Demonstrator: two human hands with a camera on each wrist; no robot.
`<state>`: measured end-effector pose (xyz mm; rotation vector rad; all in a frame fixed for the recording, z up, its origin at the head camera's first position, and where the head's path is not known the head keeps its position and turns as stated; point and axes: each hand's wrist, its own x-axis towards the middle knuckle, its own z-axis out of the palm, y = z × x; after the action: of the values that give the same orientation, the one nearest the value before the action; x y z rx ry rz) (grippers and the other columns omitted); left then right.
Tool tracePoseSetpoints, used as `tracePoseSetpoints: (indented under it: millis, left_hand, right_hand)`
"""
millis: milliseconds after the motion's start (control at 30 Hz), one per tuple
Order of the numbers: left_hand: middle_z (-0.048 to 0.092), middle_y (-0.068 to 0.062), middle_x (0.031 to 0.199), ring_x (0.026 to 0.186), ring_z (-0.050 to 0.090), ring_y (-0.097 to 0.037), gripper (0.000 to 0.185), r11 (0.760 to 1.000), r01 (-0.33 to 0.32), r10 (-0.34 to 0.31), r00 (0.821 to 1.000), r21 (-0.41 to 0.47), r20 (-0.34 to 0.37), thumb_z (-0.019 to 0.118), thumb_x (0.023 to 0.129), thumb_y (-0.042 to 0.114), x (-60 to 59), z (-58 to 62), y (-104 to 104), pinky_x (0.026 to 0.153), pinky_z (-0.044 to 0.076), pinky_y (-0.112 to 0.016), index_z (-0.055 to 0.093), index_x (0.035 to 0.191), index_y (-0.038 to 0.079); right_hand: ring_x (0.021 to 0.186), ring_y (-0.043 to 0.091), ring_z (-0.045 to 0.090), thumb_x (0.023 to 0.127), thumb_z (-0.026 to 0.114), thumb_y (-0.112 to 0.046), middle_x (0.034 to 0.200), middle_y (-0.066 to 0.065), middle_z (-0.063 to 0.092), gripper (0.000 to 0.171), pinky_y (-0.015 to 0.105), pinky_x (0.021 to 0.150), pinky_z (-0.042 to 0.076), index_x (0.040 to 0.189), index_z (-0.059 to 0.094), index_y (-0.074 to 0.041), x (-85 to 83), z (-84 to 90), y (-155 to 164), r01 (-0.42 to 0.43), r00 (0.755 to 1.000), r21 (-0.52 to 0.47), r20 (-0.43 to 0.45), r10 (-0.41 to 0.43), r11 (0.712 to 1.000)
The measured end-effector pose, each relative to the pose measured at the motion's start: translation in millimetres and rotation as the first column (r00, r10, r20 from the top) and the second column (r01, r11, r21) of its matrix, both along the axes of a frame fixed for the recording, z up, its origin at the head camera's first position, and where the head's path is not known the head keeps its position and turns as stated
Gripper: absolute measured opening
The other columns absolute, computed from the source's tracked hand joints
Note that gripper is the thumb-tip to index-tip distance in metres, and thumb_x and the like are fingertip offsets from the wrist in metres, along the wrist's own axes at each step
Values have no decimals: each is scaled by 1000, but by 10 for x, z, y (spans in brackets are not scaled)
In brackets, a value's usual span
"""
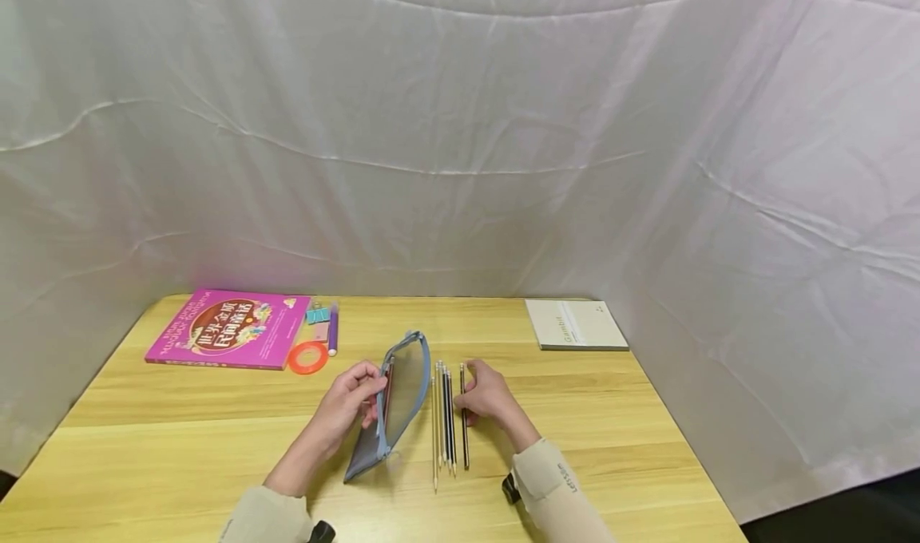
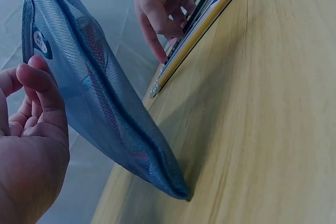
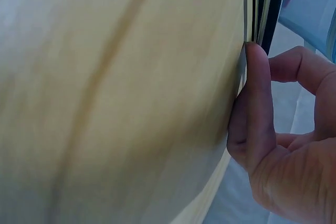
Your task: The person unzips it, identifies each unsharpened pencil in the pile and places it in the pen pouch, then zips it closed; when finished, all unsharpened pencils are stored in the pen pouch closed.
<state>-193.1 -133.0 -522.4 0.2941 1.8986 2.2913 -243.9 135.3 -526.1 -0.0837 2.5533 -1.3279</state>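
Two hands work at a mesh pencil pouch and a row of pencils on a wooden table.

The left hand [image 1: 350, 403] pinches the blue mesh pouch [image 1: 394, 403] at mid-table, propped on its edge; dark and reddish shapes show blurred through the mesh. Just right lie the pencils [image 1: 447, 419]. The right hand [image 1: 489, 395] curls its fingers onto the rightmost dark pencil [image 1: 464, 439], partly covering it.

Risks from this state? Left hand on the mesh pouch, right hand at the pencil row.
1. The right hand pinches the dark pencil apart from the row of pencils; lifting it might nudge its neighbours and set them rolling.
2. The left hand holds the blue mesh pencil case by one edge, tilted; the mouth may sag shut, and items already inside might slide out.
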Motion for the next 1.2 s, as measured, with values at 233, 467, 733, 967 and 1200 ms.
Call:
tracePoseSetpoints:
  millis: [233, 467, 733, 967, 1200]
  left_hand:
    - [54, 2, 67, 53, 54, -7, 19, 1000, 3, -3, 1000, -10, 1, 57, 106, 16, 1, 9, -5, 48, 43, -19, 51, 99, 0]
    - [53, 2, 68, 54, 53, -7, 28, 1000, 7, -7, 1000, -20, 4, 57, 106, 17, 2, -1, -11, 49, 44, -19, 47, 103, -9]
    - [53, 1, 69, 54, 53, -8, 16, 1000, 1, -1, 1000, -19, 7, 58, 105, 17, 10, -8, -7, 48, 43, -19, 53, 98, 3]
    - [54, 4, 69, 55, 54, -6, 15, 1000, 6, -6, 1000, -18, -17, 59, 105, 17, 8, 7, 19, 48, 44, -19, 54, 96, 6]
    - [55, 3, 67, 53, 53, -6, 19, 999, 23, -24, 999, -27, -27, 58, 105, 16, 26, 4, 39, 47, 44, -18, 52, 99, -1]
  right_hand:
    - [50, 20, 63, 79, 76, 7, 80, 10, 62, 86, 34, 49, 59, 154, 35, 6, 13, 53, 0, -2, 1000, 5, 8, 2, 1000]
    - [51, 21, 63, 79, 73, 9, 81, 13, 64, 84, 35, 50, 59, 155, 37, 2, 31, 65, 35, 1, 1000, -42, 25, 0, 999]
    - [55, 18, 61, 78, 69, 15, 88, 13, 60, 97, 39, 55, 62, 162, 24, -5, 4, 137, 69, 59, 998, -222, 34, -53, 973]
    - [72, 22, 65, 76, 64, 18, 100, 14, 49, 97, 42, 62, 64, 160, 25, -11, 19, 311, 12, 104, 994, -411, 12, -108, 906]
    - [76, 24, 65, 76, 63, 18, 106, 14, 46, 99, 50, 72, 64, 160, 23, -14, 83, 437, -116, 117, 991, -528, 9, -132, 841]
